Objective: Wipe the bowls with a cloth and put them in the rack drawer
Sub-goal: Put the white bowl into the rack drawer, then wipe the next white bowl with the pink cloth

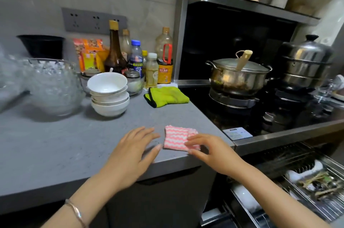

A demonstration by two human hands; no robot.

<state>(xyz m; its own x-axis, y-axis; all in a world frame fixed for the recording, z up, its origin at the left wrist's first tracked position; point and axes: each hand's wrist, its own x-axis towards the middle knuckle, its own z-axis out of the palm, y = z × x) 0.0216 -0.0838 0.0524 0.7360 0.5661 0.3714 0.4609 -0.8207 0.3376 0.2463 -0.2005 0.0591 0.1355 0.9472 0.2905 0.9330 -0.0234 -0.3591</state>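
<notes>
A stack of several white bowls [108, 95] stands on the grey counter [55, 144], toward its back. A folded pink-and-white striped cloth [176, 137] lies near the counter's front edge. My right hand [208, 150] rests its fingertips on the cloth's right side, thumb at the near edge. My left hand [134, 150] lies flat on the counter just left of the cloth, fingers straight, holding nothing. The wire rack drawer [305, 177] is pulled out at the lower right, below the stove, with utensils in it.
A large glass bowl [55, 86] stands left of the stack. Bottles and jars [137, 60] line the wall behind. A green oven mitt [165, 96] lies right of the bowls. Steel pots [240, 77] sit on the black stove [242, 116].
</notes>
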